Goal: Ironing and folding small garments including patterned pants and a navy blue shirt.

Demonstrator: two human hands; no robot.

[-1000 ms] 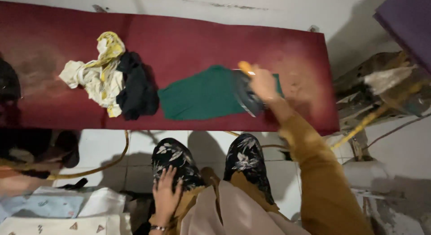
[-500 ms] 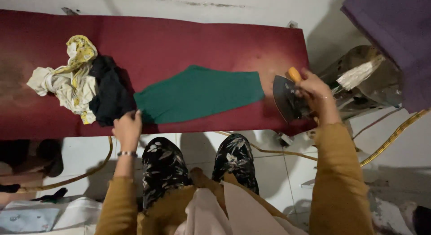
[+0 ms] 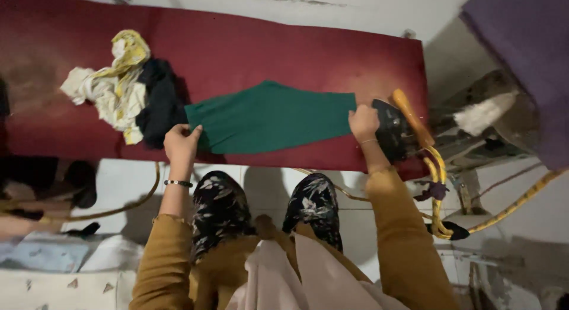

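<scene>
Left hand (image 3: 181, 143) is pinched onto the left end of the green garment (image 3: 272, 117), fingers curled over the near corner of the cloth, a dark bead bracelet (image 3: 178, 183) seen at the wrist. Right hand (image 3: 363, 122) is laid on the garment's right end, fingers bent down onto the edge; whether the cloth is gripped or only pressed cannot be told. Between the two hands the green piece is spread flat and lengthwise across the dark red padded board (image 3: 284, 55), close to its near edge. Just beside the right hand a dark iron (image 3: 391, 129) with an orange handle is parked on the board's right end, free of both hands, and a yellow cord (image 3: 437, 185) is trailed down from it. Further left, a black cloth (image 3: 159, 102) is heaped touching the garment's left end, with a crumpled cream and yellow cloth (image 3: 112, 88) bundled against it.
</scene>
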